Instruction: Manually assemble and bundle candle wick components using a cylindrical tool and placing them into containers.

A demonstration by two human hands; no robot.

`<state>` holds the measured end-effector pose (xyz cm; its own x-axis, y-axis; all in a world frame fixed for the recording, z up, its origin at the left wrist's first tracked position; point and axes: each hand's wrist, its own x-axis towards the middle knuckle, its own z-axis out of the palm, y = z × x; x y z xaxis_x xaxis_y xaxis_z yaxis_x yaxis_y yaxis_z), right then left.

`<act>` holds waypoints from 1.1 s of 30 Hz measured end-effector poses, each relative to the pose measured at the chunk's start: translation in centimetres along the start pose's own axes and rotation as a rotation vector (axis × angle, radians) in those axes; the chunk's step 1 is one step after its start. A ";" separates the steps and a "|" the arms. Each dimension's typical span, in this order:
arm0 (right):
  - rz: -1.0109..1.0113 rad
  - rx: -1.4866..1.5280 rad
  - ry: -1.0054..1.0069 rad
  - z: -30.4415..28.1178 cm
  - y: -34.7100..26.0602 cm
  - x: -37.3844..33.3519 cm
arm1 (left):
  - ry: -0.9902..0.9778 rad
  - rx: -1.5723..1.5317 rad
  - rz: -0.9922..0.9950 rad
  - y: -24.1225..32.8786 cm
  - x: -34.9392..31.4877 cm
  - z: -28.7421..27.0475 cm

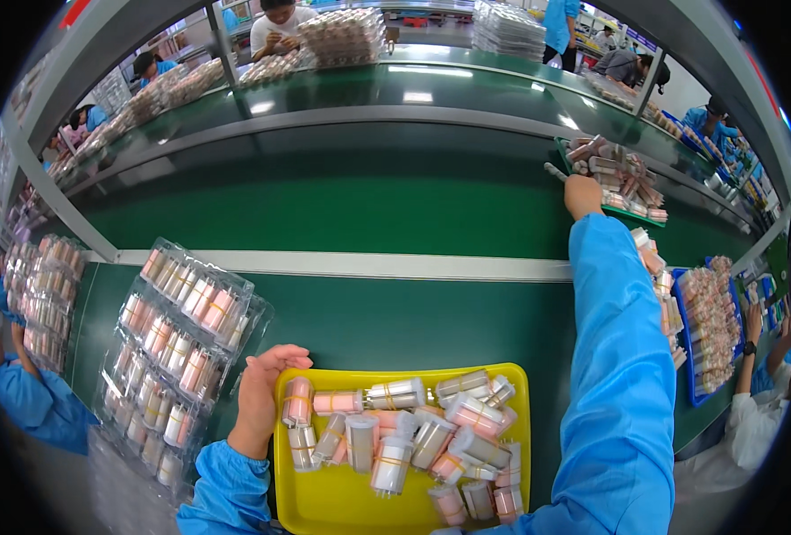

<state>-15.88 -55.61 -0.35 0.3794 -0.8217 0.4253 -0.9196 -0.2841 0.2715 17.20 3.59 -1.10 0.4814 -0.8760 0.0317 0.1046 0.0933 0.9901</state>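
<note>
A yellow tray [293, 486] lies in front of me, holding several clear-capped cylinders [391, 464] in pink, white and grey, some with thin yellow bands. At its far left corner is my left hand [266, 392], open, with its fingers stretched along the rim. My right arm reaches far forward across the white divider. My right hand [583, 196] is closed at the near left side of a green tray [632, 214] heaped with similar cylinders [614, 169]. A pale narrow piece [555, 172] sticks out beside that hand; the fingers' grip is hidden.
Clear plastic trays [177, 348] of cylinders stand left. Loose cylinders [663, 285] and a blue tray [694, 383] are on the right. A white divider strip [369, 265] crosses before the green belt [342, 196]. Metal posts [57, 192] frame it; co-workers sit around.
</note>
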 end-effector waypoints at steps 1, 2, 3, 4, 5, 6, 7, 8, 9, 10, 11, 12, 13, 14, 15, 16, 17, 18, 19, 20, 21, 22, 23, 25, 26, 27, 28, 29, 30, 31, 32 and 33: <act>-0.021 -0.012 0.016 0.3 0.1 0.2 | -0.007 0.002 0.005 0.0 -0.1 0.1; -0.043 -0.024 0.032 0.5 0.1 0.4 | -0.001 0.010 -0.004 0.0 0.0 0.2; -0.064 -0.034 0.050 0.6 0.0 0.5 | 0.005 0.018 -0.011 0.2 0.1 0.3; -0.075 -0.024 0.039 0.5 0.0 0.7 | 0.010 0.026 -0.017 0.3 0.3 0.4; -0.116 -0.012 0.066 0.6 -0.4 0.8 | 0.007 0.025 -0.018 0.3 0.4 0.5; -0.152 -0.007 0.095 0.5 -0.2 0.8 | -0.004 0.019 -0.018 0.3 0.5 0.6; -0.189 0.005 0.122 0.0 -0.7 0.7 | -0.011 0.019 -0.017 0.4 0.6 0.7; -0.212 0.018 0.129 -0.3 -1.6 0.7 | -0.021 0.029 -0.017 0.5 0.7 0.8; -0.236 0.010 0.117 -0.6 -2.7 0.8 | -0.022 0.039 -0.012 0.5 0.7 0.7; -0.258 0.004 0.106 -1.4 -4.3 0.7 | -0.024 0.052 -0.005 0.6 0.8 0.8; -0.279 -0.004 0.095 -2.4 -6.1 0.5 | -0.026 0.064 0.002 0.6 0.7 0.8; -0.306 0.010 0.056 -3.6 -8.2 0.2 | -0.024 0.066 0.002 0.4 0.6 0.6; -0.327 0.020 0.016 -4.8 -10.1 -0.1 | -0.028 0.066 0.002 0.2 0.7 0.4; -0.353 0.038 0.044 -5.2 -11.6 -0.3 | -0.040 0.060 0.003 0.0 0.8 0.4; -0.384 0.057 0.071 -5.7 -13.4 -0.6 | -0.038 0.051 0.007 -0.1 0.8 0.4; -0.406 0.093 0.064 -6.9 -15.5 -1.0 | -0.030 0.047 0.013 0.0 0.8 0.4; -0.422 0.123 0.056 -8.3 -17.2 -1.7 | -0.030 0.039 0.019 0.0 0.7 0.4; -0.460 0.147 0.075 -8.8 -18.8 -2.0 | -0.028 0.022 0.013 -0.1 0.8 0.4; -0.494 0.169 0.093 -9.3 -20.2 -2.3 | -0.029 0.004 0.007 -0.3 0.9 0.4; -0.515 0.201 0.091 -10.2 -22.1 -2.8 | -0.021 -0.011 -0.001 -0.4 0.8 0.3; -0.536 0.228 0.092 -11.0 -23.6 -3.1 | -0.028 -0.014 0.002 -0.4 0.8 0.3; -0.568 0.276 0.118 -11.8 -24.9 -3.4 | -0.034 -0.014 0.006 -0.4 0.9 0.3; -0.604 0.329 0.149 -12.6 -26.0 -3.8 | -0.033 -0.010 0.011 -0.3 0.8 0.3; -0.691 0.366 0.204 -14.7 -26.6 -5.2 | -0.058 -0.028 0.035 -0.5 0.9 0.2; -0.737 0.387 0.234 -16.2 -26.6 -6.0 | -0.067 -0.034 0.048 -0.5 0.9 0.2; -0.779 0.391 0.263 -17.6 -26.0 -7.1 | -0.043 -0.042 0.036 -0.6 0.8 0.1; -0.832 0.423 0.320 -18.3 -25.0 -7.9 | -0.032 -0.060 0.022 -0.8 0.7 0.0; -0.878 0.446 0.375 -18.6 -23.7 -8.6 | -0.032 -0.080 0.009 -1.3 0.9 -0.1; -0.883 0.384 0.353 -18.8 -22.5 -9.3 | -0.041 -0.113 0.020 -1.4 0.8 -0.4; -0.857 0.381 0.367 -18.1 -20.4 -9.6 | -0.010 -0.098 0.040 -1.8 0.9 -0.3; -0.834 0.386 0.384 -16.7 -18.5 -9.9 | -0.018 -0.074 0.051 -1.6 0.9 -0.2; -0.812 0.392 0.403 -15.3 -16.2 -10.2 | -0.025 -0.051 0.063 -1.5 1.0 0.0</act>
<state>-3.23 -35.07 4.15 0.8501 -0.0957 0.5178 -0.3055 -0.8906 0.3370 17.58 2.57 -2.56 0.4668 -0.8790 0.0974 0.1196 0.1719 0.9778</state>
